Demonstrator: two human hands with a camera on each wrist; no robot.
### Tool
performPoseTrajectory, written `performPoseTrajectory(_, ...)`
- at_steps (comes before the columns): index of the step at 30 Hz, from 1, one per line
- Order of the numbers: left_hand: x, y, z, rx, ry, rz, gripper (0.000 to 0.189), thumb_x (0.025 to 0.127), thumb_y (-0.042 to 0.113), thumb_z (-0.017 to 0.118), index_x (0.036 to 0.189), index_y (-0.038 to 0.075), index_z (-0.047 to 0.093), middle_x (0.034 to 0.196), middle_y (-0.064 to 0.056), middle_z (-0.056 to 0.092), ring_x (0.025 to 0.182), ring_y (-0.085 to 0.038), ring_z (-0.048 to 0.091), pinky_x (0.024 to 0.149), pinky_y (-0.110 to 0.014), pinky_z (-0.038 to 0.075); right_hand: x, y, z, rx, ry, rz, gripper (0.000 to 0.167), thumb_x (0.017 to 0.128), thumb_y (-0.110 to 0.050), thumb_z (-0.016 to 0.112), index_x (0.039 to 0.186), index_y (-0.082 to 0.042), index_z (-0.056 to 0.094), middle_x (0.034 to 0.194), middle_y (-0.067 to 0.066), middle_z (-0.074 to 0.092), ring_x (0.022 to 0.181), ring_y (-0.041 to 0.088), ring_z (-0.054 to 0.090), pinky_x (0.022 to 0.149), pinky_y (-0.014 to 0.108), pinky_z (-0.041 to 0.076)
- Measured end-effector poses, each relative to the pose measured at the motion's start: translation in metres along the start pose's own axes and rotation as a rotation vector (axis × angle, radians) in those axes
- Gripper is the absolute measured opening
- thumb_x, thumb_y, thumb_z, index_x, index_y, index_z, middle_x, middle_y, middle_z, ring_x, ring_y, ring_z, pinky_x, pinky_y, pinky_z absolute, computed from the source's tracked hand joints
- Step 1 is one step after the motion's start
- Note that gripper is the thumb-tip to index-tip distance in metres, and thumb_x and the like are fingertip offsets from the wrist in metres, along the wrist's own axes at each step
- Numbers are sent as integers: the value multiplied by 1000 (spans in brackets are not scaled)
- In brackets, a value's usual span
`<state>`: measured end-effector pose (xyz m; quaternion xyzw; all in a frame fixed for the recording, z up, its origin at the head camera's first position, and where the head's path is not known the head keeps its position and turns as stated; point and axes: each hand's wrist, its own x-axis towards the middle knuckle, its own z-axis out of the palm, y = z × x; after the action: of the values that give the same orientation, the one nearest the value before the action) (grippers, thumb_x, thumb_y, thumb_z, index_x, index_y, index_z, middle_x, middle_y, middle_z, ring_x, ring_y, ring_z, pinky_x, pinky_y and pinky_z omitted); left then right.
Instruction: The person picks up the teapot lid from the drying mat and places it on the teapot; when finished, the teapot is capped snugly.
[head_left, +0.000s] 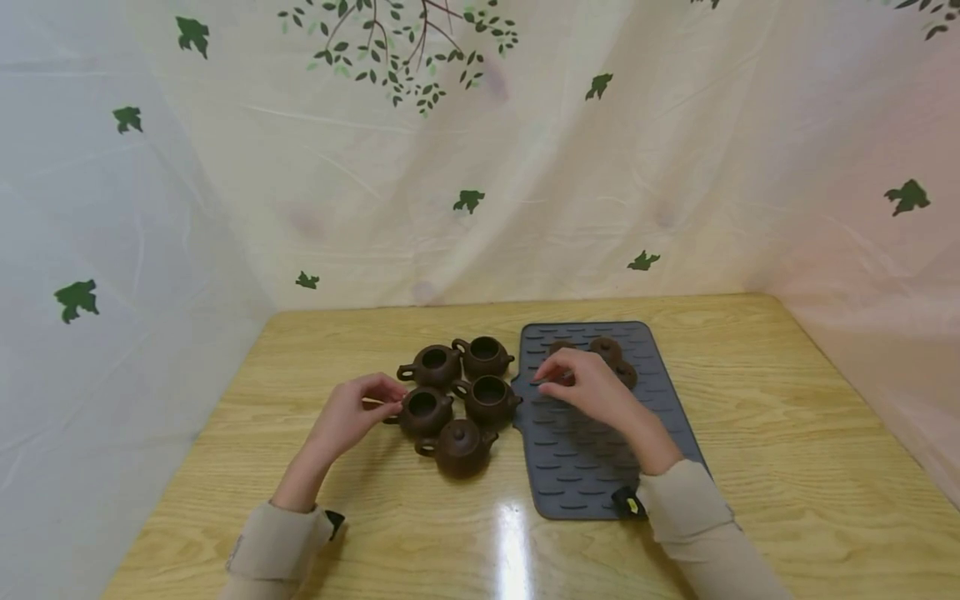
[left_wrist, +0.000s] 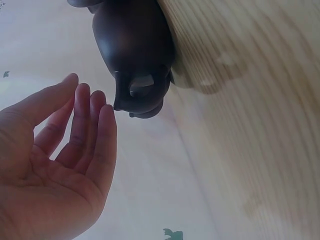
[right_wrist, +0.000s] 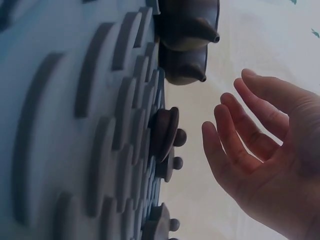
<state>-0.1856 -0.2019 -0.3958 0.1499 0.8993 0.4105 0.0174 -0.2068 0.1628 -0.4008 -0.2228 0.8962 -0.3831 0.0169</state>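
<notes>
Several dark brown teapots stand grouped left of a grey mat (head_left: 570, 467). The front one, a lidded teapot (head_left: 460, 457), has its lid on; the others show open tops. My left hand (head_left: 348, 412) is beside the handle of an open teapot (head_left: 427, 423), fingers loosely bent with nothing between them. In the left wrist view the fingertips come close to that teapot (left_wrist: 132, 37); whether they touch is unclear. Above the mat hovers my right hand (head_left: 588, 387), relaxed and holding nothing. Several brown lids (head_left: 604, 348) lie on the mat behind it, partly hidden.
The wooden table (head_left: 375, 533) extends on both sides of the mat. A pale cloth with green leaf prints (head_left: 525, 233) hangs behind and at the sides. Teapot spouts (right_wrist: 202, 32) appear near the mat's edge in the right wrist view.
</notes>
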Motion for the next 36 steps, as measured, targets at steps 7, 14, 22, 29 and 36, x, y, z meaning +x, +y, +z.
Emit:
performPoseTrajectory(7, 2, -3, 0, 12, 13, -10, 14, 92, 4, 69, 106, 4, 71, 103, -12, 73, 96, -25, 69, 84, -37, 60, 0, 12, -2, -7, 50, 58, 17, 92, -15, 72, 107, -8, 72, 109, 8, 71, 102, 26, 68, 87, 45, 57)
performPoseTrajectory(14, 4, -8, 2, 14, 6, -21, 14, 92, 3, 69, 106, 4, 71, 103, -12, 73, 96, -24, 68, 85, -38, 60, -1, 22, -4, -17, 81, 132, 16, 93, -14, 70, 108, -6, 72, 111, 12, 71, 104, 30, 66, 90, 49, 56)
performPoseTrajectory(22, 5, -14, 6, 6, -12, -9, 16, 91, 2, 69, 106, 3, 70, 106, -14, 72, 97, -26, 69, 86, -39, 60, 0, 27, -5, -55, 76, 239, 14, 93, -16, 70, 105, -9, 73, 109, 13, 71, 103, 31, 66, 87, 49, 54)
performPoseTrajectory(29, 7, -14, 8, 23, -8, -21, 16, 90, 0, 70, 106, 3, 70, 105, -15, 72, 98, -28, 69, 87, -42, 59, 1, 32, -4, -78, 57, 281, 14, 93, -14, 70, 104, -7, 73, 107, 14, 72, 100, 30, 67, 80, 43, 55)
performPoseTrajectory(36, 7, -15, 9, 58, 0, -29, 16, 89, 1, 71, 105, 5, 70, 103, -12, 73, 94, -25, 69, 87, -44, 58, 3, 37, -2, -80, 30, 293, 14, 93, -13, 70, 105, -7, 73, 108, 14, 72, 101, 31, 68, 78, 41, 56)
